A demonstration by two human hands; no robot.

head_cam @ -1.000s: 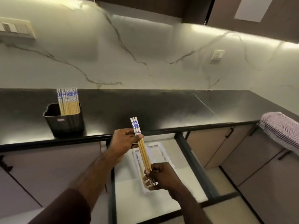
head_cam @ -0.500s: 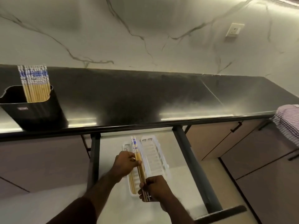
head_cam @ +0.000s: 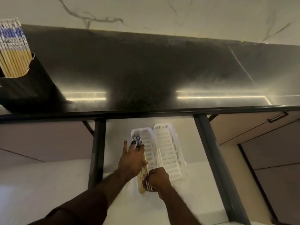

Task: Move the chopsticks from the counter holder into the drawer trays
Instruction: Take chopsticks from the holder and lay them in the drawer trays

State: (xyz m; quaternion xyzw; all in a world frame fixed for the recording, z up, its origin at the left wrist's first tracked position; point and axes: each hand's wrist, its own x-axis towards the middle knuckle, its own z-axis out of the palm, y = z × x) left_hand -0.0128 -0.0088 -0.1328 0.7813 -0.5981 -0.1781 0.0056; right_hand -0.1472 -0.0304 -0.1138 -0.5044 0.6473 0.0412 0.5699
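Note:
Two white slotted trays lie side by side in the open drawer: the left tray (head_cam: 146, 132) and the right tray (head_cam: 168, 148). A small bundle of wooden chopsticks with blue-white tops (head_cam: 138, 141) lies along the left tray. My left hand (head_cam: 132, 159) rests on its upper part, fingers spread over the patterned ends. My right hand (head_cam: 156, 179) pinches the thin tips at the tray's near end. A black holder (head_cam: 21, 88) on the counter at far left carries many more chopsticks (head_cam: 13, 51).
The black counter (head_cam: 146, 70) overhangs the back of the drawer. Dark drawer rails (head_cam: 209, 151) run on both sides. Closed cabinet fronts with a handle (head_cam: 278, 116) stand at right. A marble wall rises behind.
Both hands lowered the chopstick bundle from above the drawer down into the left tray. The view tilted further down, and the holder slid to the left edge.

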